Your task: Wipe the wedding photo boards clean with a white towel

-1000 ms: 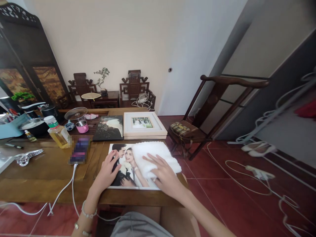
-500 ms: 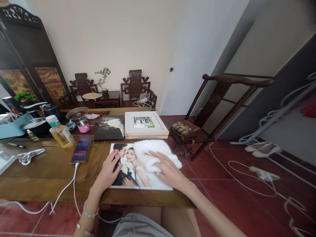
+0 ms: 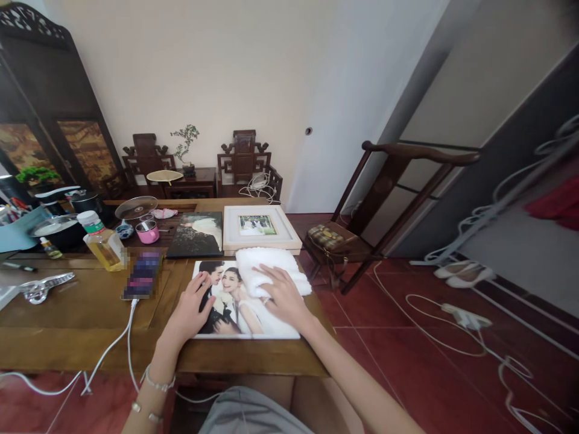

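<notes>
A large wedding photo print (image 3: 235, 307) lies flat at the near edge of the wooden table (image 3: 90, 307). My left hand (image 3: 187, 308) rests on the print's left side with its fingers spread flat. My right hand (image 3: 279, 294) presses a folded white towel (image 3: 266, 265) against the upper right part of the print, fingers stretched out over the cloth. Just beyond the print lie a dark photo canvas (image 3: 196, 234) and a white framed photo (image 3: 260, 227).
A phone (image 3: 142, 275) on a white cable lies left of the print. Further left stand an oil bottle (image 3: 100, 242), a pink cup (image 3: 148, 231), pots and a metal tool (image 3: 43, 286). A dark wooden chair (image 3: 389, 199) stands right of the table. Cables and a power strip (image 3: 464, 315) trail over the red floor.
My right hand has slid the towel away from me, from the print's lower right up to its top right, bunching it smaller. My left hand has stayed on the print.
</notes>
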`<state>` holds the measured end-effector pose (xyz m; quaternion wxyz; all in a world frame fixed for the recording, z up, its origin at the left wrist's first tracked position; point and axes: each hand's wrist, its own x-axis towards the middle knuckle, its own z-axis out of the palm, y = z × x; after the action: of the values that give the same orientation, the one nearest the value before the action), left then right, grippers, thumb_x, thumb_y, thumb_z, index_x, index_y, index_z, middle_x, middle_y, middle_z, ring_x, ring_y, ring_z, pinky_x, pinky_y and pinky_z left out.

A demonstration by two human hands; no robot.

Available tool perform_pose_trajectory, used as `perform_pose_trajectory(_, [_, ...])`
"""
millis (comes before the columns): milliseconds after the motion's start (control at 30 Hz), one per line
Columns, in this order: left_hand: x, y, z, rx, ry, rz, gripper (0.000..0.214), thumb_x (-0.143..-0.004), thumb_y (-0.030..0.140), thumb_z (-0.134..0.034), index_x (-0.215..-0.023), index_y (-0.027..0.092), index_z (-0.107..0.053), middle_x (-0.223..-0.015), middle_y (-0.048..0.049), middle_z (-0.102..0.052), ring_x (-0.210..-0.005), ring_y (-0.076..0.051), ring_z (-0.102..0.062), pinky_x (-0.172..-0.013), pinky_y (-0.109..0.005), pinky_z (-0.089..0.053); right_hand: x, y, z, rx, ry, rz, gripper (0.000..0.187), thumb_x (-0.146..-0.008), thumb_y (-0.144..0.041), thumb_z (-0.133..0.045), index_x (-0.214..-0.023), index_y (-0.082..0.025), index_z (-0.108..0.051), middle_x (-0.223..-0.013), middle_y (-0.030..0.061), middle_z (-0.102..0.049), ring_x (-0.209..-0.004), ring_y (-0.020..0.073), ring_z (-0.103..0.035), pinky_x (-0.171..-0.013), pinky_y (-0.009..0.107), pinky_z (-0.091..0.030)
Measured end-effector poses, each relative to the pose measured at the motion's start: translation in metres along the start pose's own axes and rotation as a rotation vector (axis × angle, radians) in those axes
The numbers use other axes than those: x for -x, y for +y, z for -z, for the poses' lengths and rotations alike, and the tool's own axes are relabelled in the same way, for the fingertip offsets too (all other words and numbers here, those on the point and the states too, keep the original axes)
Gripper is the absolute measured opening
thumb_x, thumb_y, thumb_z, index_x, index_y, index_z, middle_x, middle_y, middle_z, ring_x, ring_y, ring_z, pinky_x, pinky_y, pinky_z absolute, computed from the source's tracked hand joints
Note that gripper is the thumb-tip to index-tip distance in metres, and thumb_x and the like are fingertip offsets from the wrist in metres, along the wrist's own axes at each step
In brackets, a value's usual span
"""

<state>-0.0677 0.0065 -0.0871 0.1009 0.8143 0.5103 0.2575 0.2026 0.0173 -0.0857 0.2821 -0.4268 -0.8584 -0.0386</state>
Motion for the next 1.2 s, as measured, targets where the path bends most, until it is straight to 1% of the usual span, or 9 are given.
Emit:
perform_pose_trajectory(233, [-0.001, 0.004, 0.005, -0.096, -0.062, 0.065, 0.045, -0.093, 0.036, -0.035, -0.135, 0.022, -0.038, -0.147, -0.0118, -0.034, -0.137, -0.027, -0.027, -0.1, -0.054, -0.035, -0.002, -0.001, -0.001, -0.008, -0.001, -0.008, 0.025, -0.067, -0.008, -0.056, -0.084, -0.021, -0.068, -0.133, 0.0075, -0.053, -0.127, 0.0281, -0.04, -0.102, 0.05, -0.03])
perform_pose_trajectory(433, [-0.001, 0.005, 0.006, -0.103, -0.068, 0.061, 0.045, -0.093, 0.035, -0.035, -0.136, 0.022, -0.038, -0.147, -0.0132, -0.033, -0.136, -0.027, -0.028, -0.099, -0.051, -0.035, -0.003, -0.001, 0.0, 0.006, -0.015, -0.007, 0.025, -0.068, -0.009, -0.055, -0.085, -0.02, -0.068, -0.133, 0.0078, -0.053, -0.127, 0.0282, -0.04, -0.102, 0.05, -0.029])
perform_pose_trajectory(867, [0.0, 0.009, 0.008, -0.057, -0.082, 0.08, 0.046, -0.092, 0.034, -0.036, -0.137, 0.021, -0.036, -0.147, -0.0136, -0.031, -0.137, -0.026, -0.026, -0.103, -0.052, -0.03, -0.002, -0.002, 0.002, 0.021, -0.034, 0.002, 0.022, -0.068, -0.009, -0.054, -0.083, -0.019, -0.068, -0.135, 0.0083, -0.051, -0.128, 0.0285, -0.039, -0.102, 0.05, -0.03])
perform_pose_trajectory(1033, [0.003, 0.01, 0.008, -0.059, -0.075, 0.088, 0.046, -0.092, 0.033, -0.036, -0.136, 0.021, -0.037, -0.147, -0.0135, -0.032, -0.137, -0.026, -0.026, -0.102, -0.051, -0.031, -0.001, -0.002, 0.002, 0.023, -0.058, 0.026, 0.025, -0.067, -0.007, -0.055, -0.085, -0.019, -0.067, -0.136, 0.0081, -0.049, -0.13, 0.0279, -0.036, -0.104, 0.05, -0.028])
perform_pose_trajectory(1200, [0.005, 0.008, 0.008, -0.047, -0.059, 0.085, 0.046, -0.092, 0.034, -0.037, -0.136, 0.022, -0.037, -0.147, -0.0137, -0.033, -0.137, -0.027, -0.027, -0.1, -0.052, -0.033, -0.002, -0.003, 0.003, -0.023, -0.048, 0.033, 0.026, -0.067, -0.008, -0.054, -0.086, -0.02, -0.067, -0.135, 0.0085, -0.05, -0.13, 0.0283, -0.036, -0.103, 0.052, -0.028])
